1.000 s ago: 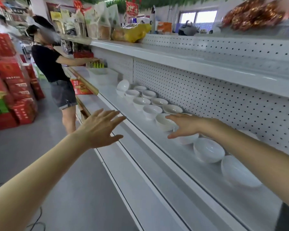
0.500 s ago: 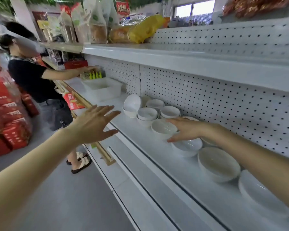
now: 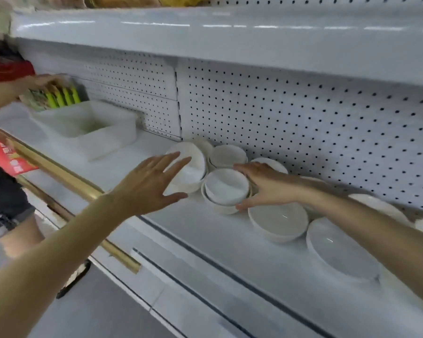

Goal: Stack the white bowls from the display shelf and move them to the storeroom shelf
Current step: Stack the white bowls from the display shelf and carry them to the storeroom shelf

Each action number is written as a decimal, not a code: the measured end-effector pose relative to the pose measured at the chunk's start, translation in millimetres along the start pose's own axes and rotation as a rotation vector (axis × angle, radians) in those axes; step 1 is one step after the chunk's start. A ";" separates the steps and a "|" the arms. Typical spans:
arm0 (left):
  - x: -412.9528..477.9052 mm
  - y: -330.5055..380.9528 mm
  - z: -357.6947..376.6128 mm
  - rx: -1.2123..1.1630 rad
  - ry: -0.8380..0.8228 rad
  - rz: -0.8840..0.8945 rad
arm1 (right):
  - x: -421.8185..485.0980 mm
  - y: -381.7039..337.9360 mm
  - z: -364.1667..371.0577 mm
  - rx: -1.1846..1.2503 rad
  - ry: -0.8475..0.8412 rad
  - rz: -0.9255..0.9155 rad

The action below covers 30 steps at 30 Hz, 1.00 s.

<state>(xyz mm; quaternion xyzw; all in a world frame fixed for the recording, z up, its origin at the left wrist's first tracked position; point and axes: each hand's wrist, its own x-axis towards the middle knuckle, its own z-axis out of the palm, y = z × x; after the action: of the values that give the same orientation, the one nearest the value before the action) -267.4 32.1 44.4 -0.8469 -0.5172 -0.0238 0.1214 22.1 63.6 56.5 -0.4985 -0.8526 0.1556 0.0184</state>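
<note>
Several white bowls stand in rows on the white display shelf. My right hand grips the right side of a small white bowl that sits inside another bowl. My left hand hovers with spread fingers in front of a tilted white bowl at the left end of the rows. More bowls lie behind: a back bowl. Nearer me are a wider bowl and another large bowl, partly under my right forearm.
A translucent plastic bin stands on the shelf to the left. Another person's hand reaches at green packets behind it. A pegboard back wall and an upper shelf close in above. A gold rail edges the neighbouring shelf.
I have moved closer and left along the shelf. My right hand went from hovering over a bowl to gripping the small bowl. My left hand came in over the shelf.
</note>
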 end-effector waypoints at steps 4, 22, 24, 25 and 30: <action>29.1 -32.2 36.2 -0.080 0.045 0.148 | 26.2 -9.3 10.0 0.068 -0.008 0.117; 35.5 -50.5 102.5 -1.046 0.142 -0.156 | 53.1 -25.1 62.4 0.269 0.247 0.406; 36.1 -51.4 102.8 -1.091 0.150 -0.170 | 55.3 -23.4 66.7 0.347 0.282 0.449; 35.8 -52.0 102.4 -1.099 0.148 -0.167 | 55.9 -23.4 68.6 0.378 0.296 0.464; 23.4 -52.0 91.5 -1.038 0.263 -0.149 | 45.6 -40.9 55.4 0.538 0.462 0.464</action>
<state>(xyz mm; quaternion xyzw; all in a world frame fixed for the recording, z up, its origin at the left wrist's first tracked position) -310.3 96.2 -31.0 -0.7462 -0.4767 -0.3908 -0.2513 -45.7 70.4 9.8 -0.6765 -0.6202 0.2569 0.3027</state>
